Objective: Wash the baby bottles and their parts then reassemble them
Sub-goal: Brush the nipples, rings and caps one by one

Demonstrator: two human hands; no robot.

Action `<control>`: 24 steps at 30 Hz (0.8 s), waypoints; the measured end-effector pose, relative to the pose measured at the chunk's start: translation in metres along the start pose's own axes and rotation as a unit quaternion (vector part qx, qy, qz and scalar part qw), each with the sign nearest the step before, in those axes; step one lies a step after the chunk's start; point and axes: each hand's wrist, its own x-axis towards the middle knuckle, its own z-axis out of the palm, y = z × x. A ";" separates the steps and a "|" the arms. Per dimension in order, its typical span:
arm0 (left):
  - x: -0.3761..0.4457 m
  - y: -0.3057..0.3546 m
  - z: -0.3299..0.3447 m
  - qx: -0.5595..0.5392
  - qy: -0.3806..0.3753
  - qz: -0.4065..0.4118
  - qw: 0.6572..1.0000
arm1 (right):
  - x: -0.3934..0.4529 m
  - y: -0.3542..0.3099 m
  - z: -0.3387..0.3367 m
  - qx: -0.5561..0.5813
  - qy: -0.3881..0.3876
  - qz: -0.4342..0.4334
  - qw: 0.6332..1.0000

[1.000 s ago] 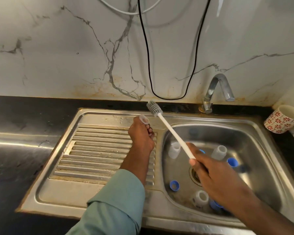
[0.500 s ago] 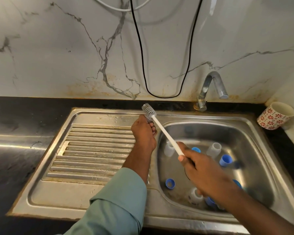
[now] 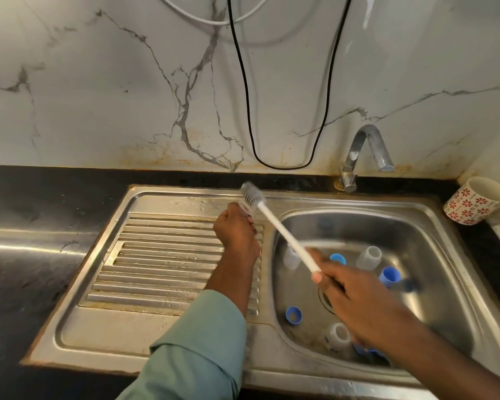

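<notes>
The left hand (image 3: pixel 237 229), over the drainboard (image 3: pixel 168 255) at nine o'clock of the basin (image 3: pixel 433 226), pinches a small clear bottle part (image 3: pixel 244 207), probably a teat, steady for the bottle brush (image 3: pixel 274 223) gripped by the right hand (image 3: pixel 355 295), while bottles (image 3: pixel 368 257) and blue rings (image 3: pixel 293 315) wait in the basin.

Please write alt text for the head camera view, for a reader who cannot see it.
Over a steel sink, the right hand holds a white bottle brush whose head meets a small clear part gripped in the left hand. Clear bottles and blue caps lie in the basin.
</notes>
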 end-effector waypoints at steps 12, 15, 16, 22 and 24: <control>-0.014 -0.017 0.007 0.027 -0.015 0.021 0.999 | -0.004 -0.004 0.010 0.005 -0.003 0.015 1.000; -0.030 -0.026 0.013 0.027 -0.040 0.008 0.999 | 0.023 -0.003 0.007 0.021 0.014 0.052 0.998; -0.029 -0.022 0.010 0.014 -0.031 0.001 0.999 | 0.021 -0.002 0.001 0.028 0.013 0.051 0.998; -0.023 -0.021 0.005 0.018 -0.005 0.028 0.999 | 0.006 -0.005 0.006 0.033 -0.022 0.059 0.997; -0.034 -0.030 0.012 0.006 -0.040 0.015 0.999 | 0.027 -0.006 0.004 0.035 -0.013 0.075 0.997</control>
